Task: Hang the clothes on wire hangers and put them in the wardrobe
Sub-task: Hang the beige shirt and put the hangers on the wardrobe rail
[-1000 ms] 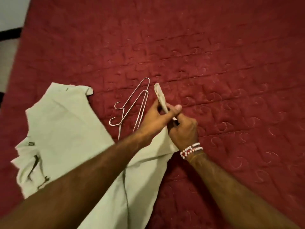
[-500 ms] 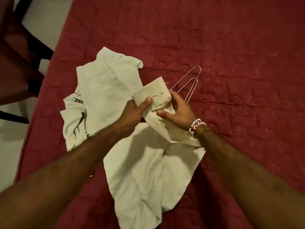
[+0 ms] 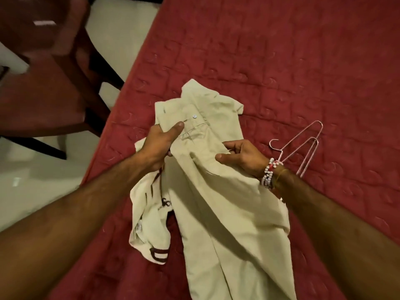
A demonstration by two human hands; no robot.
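Observation:
Pale beige trousers (image 3: 216,202) lie crumpled on the red quilted bed (image 3: 281,61), waistband end toward the far side, a button showing near the top. My left hand (image 3: 159,146) grips the waistband area, thumb pressed on the cloth. My right hand (image 3: 242,155), with a beaded bracelet at the wrist, pinches a fold of the same trousers just to the right. Two wire hangers (image 3: 303,148) lie flat on the bed to the right of my right hand, hooks pointing left; neither hand touches them.
A dark wooden chair (image 3: 49,83) stands on the pale floor (image 3: 32,191) to the left of the bed. The bed's left edge runs diagonally from the upper middle down to the lower left.
The view has swung left, so the hangers now sit further right. Both hands went from pinching a small folded part to holding the trousers spread wider, and the waistband with its button now shows.

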